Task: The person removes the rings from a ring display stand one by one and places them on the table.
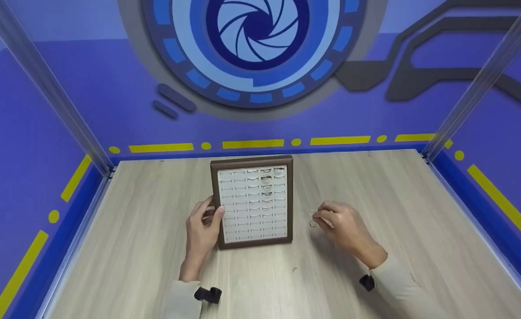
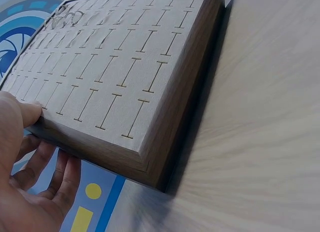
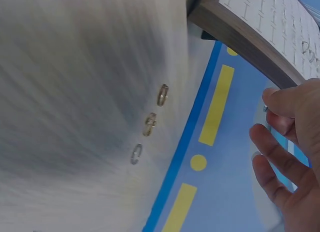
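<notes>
Head: patterned wall (image 1: 260, 128) behind ring tray (image 1: 289, 204).

Display board: stands mid-way across the worktop (image 1: 154, 199), an obstacle (image 1: 289, 208) to sideways passage.
Left edge: obstructed by the left hand (image 1: 204, 226) gripping it.
Right side: open gap before the right hand (image 1: 342, 223).
Loose rings (image 3: 149, 124): low obstacles near that hand.
Rear: wall (image 1: 331, 119) closes passage.
Front: room between the sleeves (image 1: 183, 299).

The table (image 1: 145, 248) bears three rings (image 3: 149, 124) and a display (image 1: 254, 217).
</notes>
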The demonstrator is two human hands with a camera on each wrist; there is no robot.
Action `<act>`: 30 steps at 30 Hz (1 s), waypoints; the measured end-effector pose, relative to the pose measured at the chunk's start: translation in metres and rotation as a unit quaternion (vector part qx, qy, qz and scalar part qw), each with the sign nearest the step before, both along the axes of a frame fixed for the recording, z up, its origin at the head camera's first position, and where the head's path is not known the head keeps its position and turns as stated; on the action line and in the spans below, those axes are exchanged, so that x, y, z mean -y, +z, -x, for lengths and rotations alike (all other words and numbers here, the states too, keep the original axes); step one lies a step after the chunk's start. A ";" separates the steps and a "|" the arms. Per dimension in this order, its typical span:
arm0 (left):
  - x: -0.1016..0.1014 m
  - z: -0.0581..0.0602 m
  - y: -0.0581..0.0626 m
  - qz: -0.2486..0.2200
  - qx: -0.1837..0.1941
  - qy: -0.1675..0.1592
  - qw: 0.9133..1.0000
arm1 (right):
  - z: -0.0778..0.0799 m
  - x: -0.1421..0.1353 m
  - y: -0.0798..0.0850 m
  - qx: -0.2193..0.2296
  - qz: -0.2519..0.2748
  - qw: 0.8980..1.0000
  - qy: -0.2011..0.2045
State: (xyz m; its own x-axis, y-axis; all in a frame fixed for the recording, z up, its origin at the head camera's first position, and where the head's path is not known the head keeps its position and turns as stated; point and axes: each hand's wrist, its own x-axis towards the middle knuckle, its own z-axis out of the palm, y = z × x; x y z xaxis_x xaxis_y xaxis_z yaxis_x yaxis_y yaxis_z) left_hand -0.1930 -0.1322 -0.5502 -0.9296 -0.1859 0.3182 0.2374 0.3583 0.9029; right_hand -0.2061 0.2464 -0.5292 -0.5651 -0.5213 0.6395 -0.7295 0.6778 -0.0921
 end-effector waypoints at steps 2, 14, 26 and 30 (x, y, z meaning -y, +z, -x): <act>0.000 0.000 -0.001 0.001 -0.003 0.001 1.000 | -0.002 -0.001 -0.004 0.008 -0.004 1.000 -0.004; 0.000 0.001 -0.001 0.004 -0.016 0.001 1.000 | -0.006 -0.004 -0.017 0.034 -0.025 0.999 -0.011; 0.000 0.001 -0.001 0.002 -0.009 -0.001 1.000 | -0.007 -0.008 -0.023 0.108 -0.087 0.990 -0.022; 0.000 0.000 -0.001 0.000 -0.002 -0.001 1.000 | -0.006 -0.008 -0.025 0.133 -0.087 0.987 -0.022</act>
State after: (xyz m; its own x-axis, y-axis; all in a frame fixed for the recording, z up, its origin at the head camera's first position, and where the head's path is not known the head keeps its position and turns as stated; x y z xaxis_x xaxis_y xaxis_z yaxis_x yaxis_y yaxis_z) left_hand -0.1932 -0.1324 -0.5517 -0.9290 -0.1844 0.3210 0.2408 0.3577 0.9023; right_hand -0.2000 0.2548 -0.5546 -0.7250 -0.5817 0.3689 -0.6652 0.7301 -0.1561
